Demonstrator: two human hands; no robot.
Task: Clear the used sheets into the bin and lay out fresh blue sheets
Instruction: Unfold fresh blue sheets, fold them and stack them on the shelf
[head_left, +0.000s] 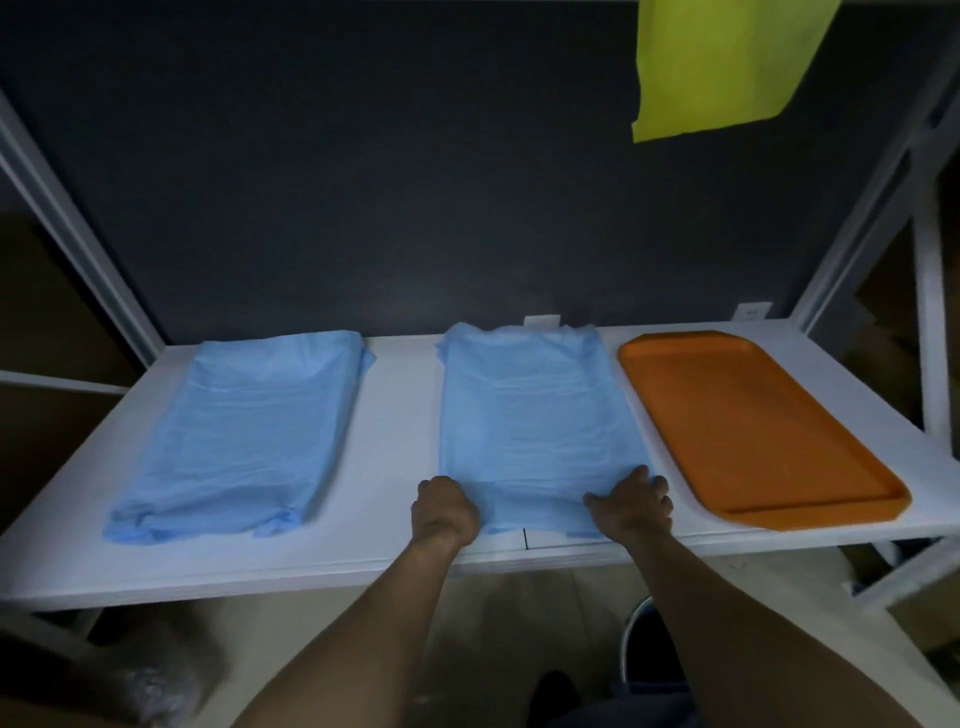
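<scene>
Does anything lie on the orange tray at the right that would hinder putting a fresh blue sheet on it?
Nothing visible does. The orange plastic tray is bare inside. It lies beside the middle thin light-blue sheet, whose near edge the left hand and the right hand hold.

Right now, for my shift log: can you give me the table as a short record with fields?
left sheet: blue, spread on the table
middle sheet: blue, both hands at its near edge
left hand: grips its near-left corner
right hand: holds its near-right corner
tray: orange, uncovered, right of the middle sheet
</scene>
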